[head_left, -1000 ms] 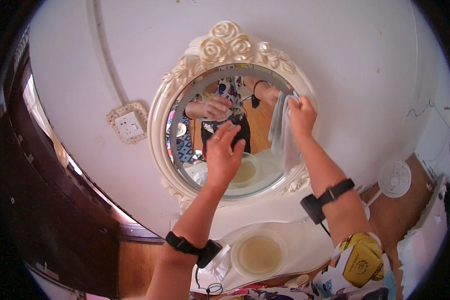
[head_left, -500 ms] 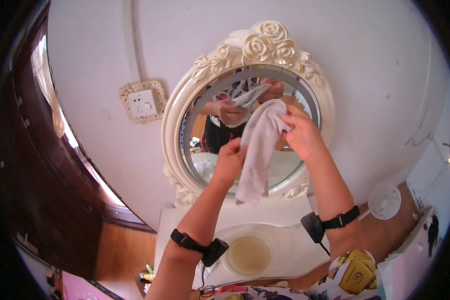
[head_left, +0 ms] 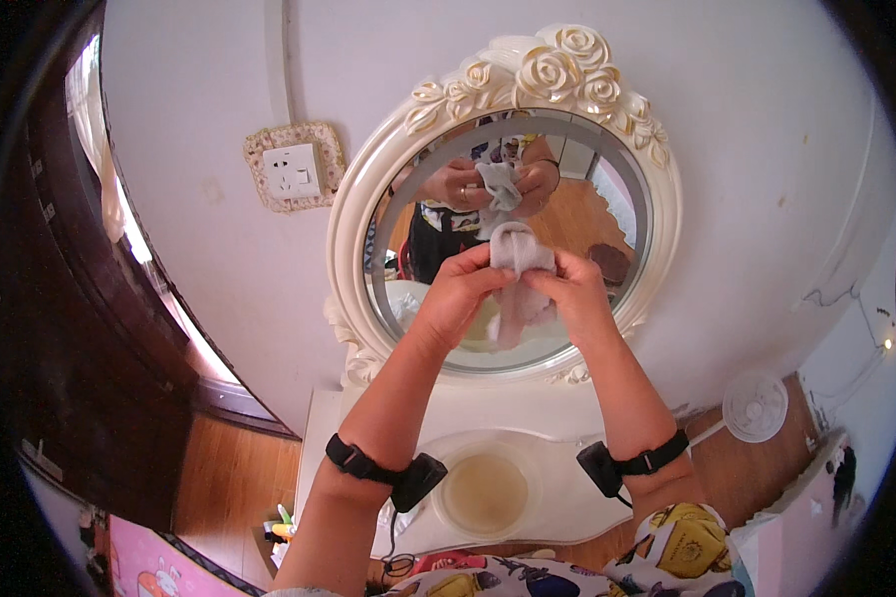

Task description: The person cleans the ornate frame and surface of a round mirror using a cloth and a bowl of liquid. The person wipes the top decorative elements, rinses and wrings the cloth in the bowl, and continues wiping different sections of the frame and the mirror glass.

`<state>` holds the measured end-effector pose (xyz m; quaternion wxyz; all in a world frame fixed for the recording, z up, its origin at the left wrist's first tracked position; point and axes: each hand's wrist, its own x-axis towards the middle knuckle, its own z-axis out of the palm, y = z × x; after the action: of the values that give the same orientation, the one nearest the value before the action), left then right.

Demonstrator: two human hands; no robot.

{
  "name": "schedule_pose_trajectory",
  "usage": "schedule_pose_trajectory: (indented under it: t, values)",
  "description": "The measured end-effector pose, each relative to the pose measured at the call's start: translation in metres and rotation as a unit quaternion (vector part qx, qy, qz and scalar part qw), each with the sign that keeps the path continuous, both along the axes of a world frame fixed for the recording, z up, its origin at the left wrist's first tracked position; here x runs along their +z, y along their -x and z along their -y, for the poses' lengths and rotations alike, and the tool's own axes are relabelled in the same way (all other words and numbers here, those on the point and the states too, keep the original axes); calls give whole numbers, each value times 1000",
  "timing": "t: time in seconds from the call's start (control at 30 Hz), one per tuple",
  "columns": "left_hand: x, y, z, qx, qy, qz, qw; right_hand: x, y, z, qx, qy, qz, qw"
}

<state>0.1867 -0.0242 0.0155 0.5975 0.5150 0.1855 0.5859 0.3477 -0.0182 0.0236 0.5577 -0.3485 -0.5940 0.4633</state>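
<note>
A pale grey cloth (head_left: 520, 298) is bunched and folded between my two hands, in front of the mirror glass. My left hand (head_left: 460, 292) pinches its left side, thumb on the near face. My right hand (head_left: 581, 294) grips the right side with fingers closed on the fabric. The cloth's lower end hangs loose below my fingers. An oval mirror (head_left: 346, 239) with a cream frame and carved roses stands behind, reflecting both hands and the cloth. Below my forearms, a round basin (head_left: 486, 490) of cloudy yellowish water sits on the white dresser top (head_left: 567, 517).
A white wall socket (head_left: 292, 172) with a floral surround is left of the mirror. A dark door (head_left: 80, 328) stands far left. On the right is a white fan (head_left: 755, 406) near the floor. A box of small items (head_left: 281, 527) lies lower left.
The cloth hung long from my raised right hand; now it is gathered up and folded between both hands. My right hand has come down, and my hands are closer to level.
</note>
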Motion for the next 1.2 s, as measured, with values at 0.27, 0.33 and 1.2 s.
schedule_pose_trajectory:
  t: [0.27, 0.33, 1.2]
  values:
    - [55, 73, -5, 639, -258, -274, 671, 73, -11, -27, -397, -341, -32, 851]
    - [52, 110, -30, 628, -238, -294, 680, 75, -5, -33, -428, -345, -12, 835]
    - [31, 137, -57, 532, -136, -261, 794, -6, 180, -79, -355, -582, 167, 712]
